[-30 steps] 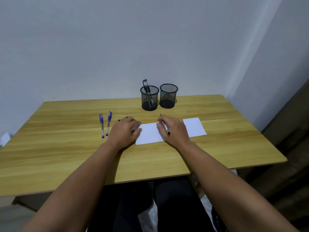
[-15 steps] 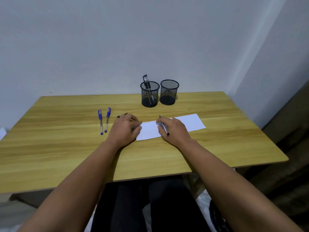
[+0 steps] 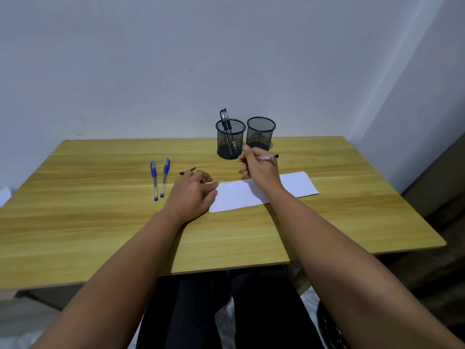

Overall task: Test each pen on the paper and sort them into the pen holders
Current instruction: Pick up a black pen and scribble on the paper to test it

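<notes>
Looking at the wooden worktop (image 3: 100, 230) filling the middle of the frame, pale wall behind. White paper (image 3: 297, 185) lies centre-right, faint scribble near its upper left corner. Left hand (image 3: 192, 195) rests flat just left of centre, fingers relaxed, fingertips on the paper's left edge, grip apart and holding nothing. Right hand (image 3: 259, 168) is raised above the paper's top edge, grip clamped on a clear pen (image 3: 266, 158) held roughly level, black end pointing right. Two black mesh holders stand side by side at upper centre: left holder (image 3: 230, 138) has black pens (image 3: 225, 119) standing in it, right holder (image 3: 261, 133) shows none. Two blue-capped pens (image 3: 159, 180) lie side by side left of centre. A small dark pen (image 3: 187, 170) pokes out just beyond the left hand's fingers.
</notes>
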A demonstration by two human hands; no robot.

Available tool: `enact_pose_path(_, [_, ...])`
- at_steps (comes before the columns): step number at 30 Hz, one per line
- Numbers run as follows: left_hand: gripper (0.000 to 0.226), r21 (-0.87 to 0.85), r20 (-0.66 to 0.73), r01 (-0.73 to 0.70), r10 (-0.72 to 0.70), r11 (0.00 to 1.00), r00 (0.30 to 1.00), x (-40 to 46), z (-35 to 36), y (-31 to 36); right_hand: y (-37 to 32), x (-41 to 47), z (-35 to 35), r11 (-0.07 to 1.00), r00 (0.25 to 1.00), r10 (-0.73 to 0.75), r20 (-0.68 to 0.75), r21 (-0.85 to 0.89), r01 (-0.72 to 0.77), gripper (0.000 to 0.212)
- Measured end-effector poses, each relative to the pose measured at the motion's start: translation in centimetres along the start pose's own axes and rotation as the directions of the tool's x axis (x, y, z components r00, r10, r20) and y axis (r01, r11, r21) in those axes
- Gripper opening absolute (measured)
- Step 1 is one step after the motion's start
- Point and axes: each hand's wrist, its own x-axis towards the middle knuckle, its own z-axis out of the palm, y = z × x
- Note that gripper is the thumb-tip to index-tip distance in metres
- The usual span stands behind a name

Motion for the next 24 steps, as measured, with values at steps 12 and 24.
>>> enact_pose_path(12, [0.054, -0.069, 0.055, 0.034, -0.030, 0.997, 0.998, -1.1, -0.1, -0.5, 2.9, 0.1, 0.3, 0.992, 0.991, 0.096, 0.098, 0.075, -0.103, 0.024])
enact_pose_path(24, [0.058, -0.021, 0.053, 0.068, -0.067, 0.997, 0.996, -1.6, -0.3, -0.1, 2.9, -0.1, -0.7, 0.989, 0.985, 0.114, 0.129, 0.074, -0.124, 0.050])
